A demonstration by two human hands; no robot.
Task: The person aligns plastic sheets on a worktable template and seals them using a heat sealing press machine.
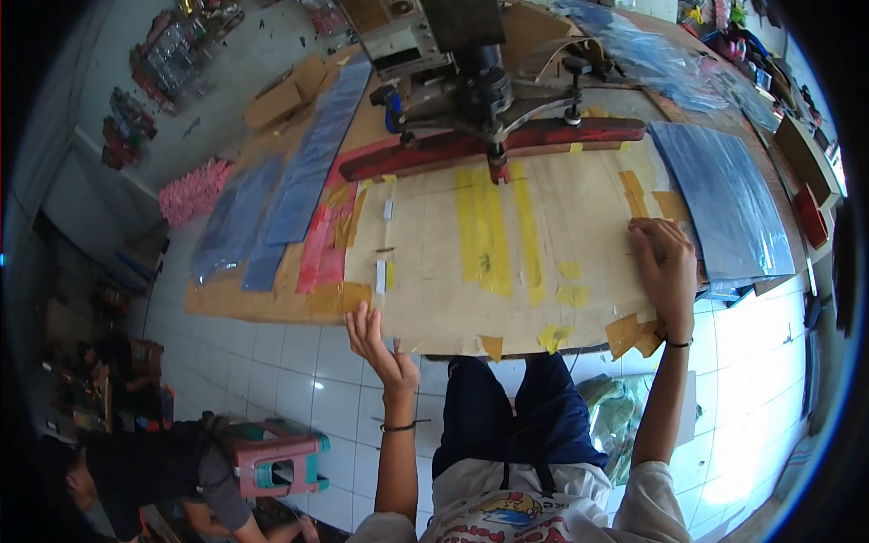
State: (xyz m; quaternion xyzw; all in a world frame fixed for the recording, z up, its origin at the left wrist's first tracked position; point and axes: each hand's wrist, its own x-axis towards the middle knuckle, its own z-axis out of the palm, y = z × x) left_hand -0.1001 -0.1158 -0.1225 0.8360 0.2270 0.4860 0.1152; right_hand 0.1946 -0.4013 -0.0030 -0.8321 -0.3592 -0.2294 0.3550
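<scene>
Tape-patched sheet [425,271]: on the counter [244,304], far edge near the red bar [570,135].
Left hand [382,351]: fingers lightly spread at its near edge.
Right hand [668,267]: fingers bent over its right part; whether pinching, I can't tell.
Risk: uneven pushing could skew the sheet, or loose tape [623,336] might catch a finger.

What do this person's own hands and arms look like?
The left hand and right hand are bare, without gloves. Each wrist wears a thin, dark band; the left one has a loose end sticking out. The sleeves are short and whitish.
</scene>
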